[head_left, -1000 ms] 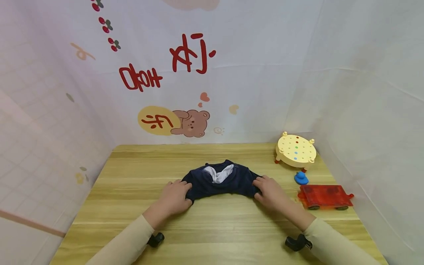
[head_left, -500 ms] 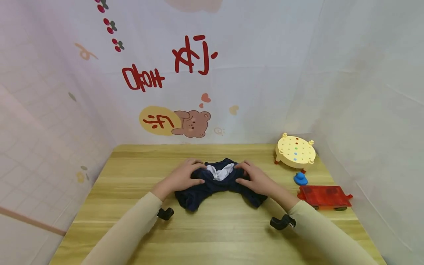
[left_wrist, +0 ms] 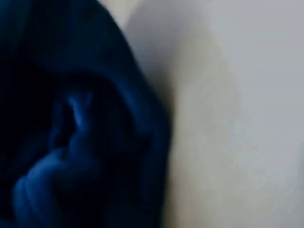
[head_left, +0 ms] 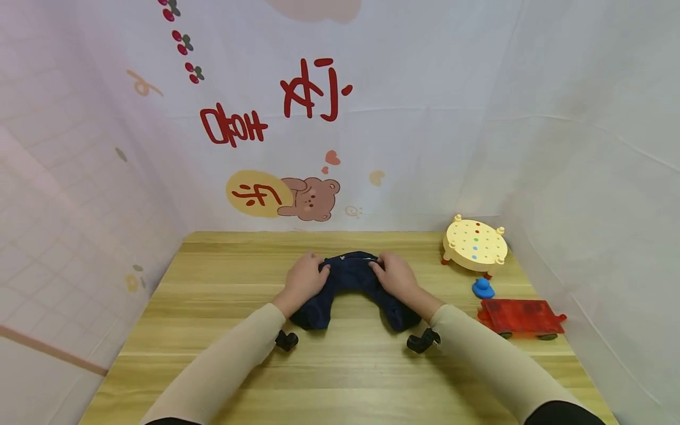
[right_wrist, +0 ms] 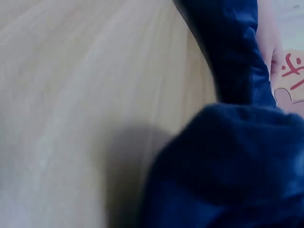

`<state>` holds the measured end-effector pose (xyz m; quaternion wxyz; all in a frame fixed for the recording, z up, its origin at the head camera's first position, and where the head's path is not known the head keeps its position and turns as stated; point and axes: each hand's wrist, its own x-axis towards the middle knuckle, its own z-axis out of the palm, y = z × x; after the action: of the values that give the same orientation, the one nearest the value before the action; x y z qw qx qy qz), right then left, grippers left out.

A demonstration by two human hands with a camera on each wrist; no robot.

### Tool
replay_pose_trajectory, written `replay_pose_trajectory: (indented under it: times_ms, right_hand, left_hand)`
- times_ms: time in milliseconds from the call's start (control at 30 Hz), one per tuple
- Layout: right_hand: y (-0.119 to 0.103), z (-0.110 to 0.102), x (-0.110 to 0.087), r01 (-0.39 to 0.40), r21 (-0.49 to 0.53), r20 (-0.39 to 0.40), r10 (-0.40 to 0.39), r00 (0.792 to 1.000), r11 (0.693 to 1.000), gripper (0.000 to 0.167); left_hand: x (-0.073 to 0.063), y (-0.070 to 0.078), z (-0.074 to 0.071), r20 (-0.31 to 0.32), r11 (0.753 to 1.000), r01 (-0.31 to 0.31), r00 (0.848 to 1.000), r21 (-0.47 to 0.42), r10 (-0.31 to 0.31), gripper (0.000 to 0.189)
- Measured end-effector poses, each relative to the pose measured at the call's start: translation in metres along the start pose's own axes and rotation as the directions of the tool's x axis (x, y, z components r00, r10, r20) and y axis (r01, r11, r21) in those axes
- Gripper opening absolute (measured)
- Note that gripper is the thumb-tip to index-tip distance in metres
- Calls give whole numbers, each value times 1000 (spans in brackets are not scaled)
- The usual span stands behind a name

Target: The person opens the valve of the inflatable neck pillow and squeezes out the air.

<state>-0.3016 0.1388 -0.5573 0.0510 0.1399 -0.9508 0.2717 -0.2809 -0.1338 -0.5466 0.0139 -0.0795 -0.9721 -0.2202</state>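
A small pair of navy trousers (head_left: 353, 274) lies on the wooden table (head_left: 350, 366), waist toward the wall and both legs spread toward the person. My left hand (head_left: 306, 276) pinches the waist at its left corner, thumb on the near side. At the right corner, my right hand (head_left: 395, 276) grips the waist in the same way. Only a thin white line shows along the waist edge. Dark, blurred cloth of a trouser leg (left_wrist: 137, 109) fills the left half of the left wrist view. In the right wrist view, a rounded leg end (right_wrist: 228, 161) stands close to the camera.
On the right side of the table are a cream round pegged toy stool (head_left: 475, 245), a blue toy duck (head_left: 483, 288) and a red toy wagon (head_left: 522, 316). A printed white cloth wall (head_left: 404, 136) rises behind the table. Black wrist devices (head_left: 422, 340) sit under the sleeves.
Both hands moved from the leg ends up to the waist and now hold its corners. The white lining that showed in the waist opening is mostly covered, and the trousers stand straighter.
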Motion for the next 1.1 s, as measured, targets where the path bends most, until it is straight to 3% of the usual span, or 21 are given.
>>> replay_pose_trajectory:
  times_ms: [133,300,367,433,567,667,767,833,900,933,1100]
  right_hand:
    - [-2,5,-1,-62,-42,-32,60,998,997,45]
    - [2,4,-6,-45,10,-43,46,998,999,25]
    - [4,0,-16,-19,81,-23,21,1000,996,28]
    - [4,-6,-32,-2,150,3,2,1000,989,45]
    - [1,-21,-65,64,164,11,-66,998,984,63]
    - [-1,-27,-81,169,97,-13,-169,986,981,62]
    - [-1,-27,-82,265,28,36,-266,963,964,63]
    - [1,-23,-77,298,9,110,-298,948,954,67]
    - [4,-17,-69,304,-13,193,-296,936,953,71]
    - [6,-15,-65,303,-19,227,-291,929,953,72]
    - [20,-5,-43,289,-36,304,-265,915,957,77]
  left_hand:
    - [-4,6,6,-41,998,50,998,34,-49,40]
    - [-9,8,7,-65,1000,-1,998,5,2,31]
    - [-18,6,2,-73,999,-30,997,-35,27,30]
    - [-32,4,-5,-90,996,-39,995,-81,32,35]
    - [-62,-2,-22,-98,989,-101,991,-109,91,45]
    - [-73,-4,-30,-29,973,-215,977,-89,213,51]
    - [-70,-3,-31,86,930,-364,926,-54,367,58]
    - [-62,-2,-28,158,906,-423,892,-36,423,61]
    - [-54,-1,-24,222,899,-437,874,-32,432,65]
    - [-51,-2,-21,255,905,-426,873,-23,417,68]
    - [-38,-11,-12,361,943,-331,884,38,296,82]
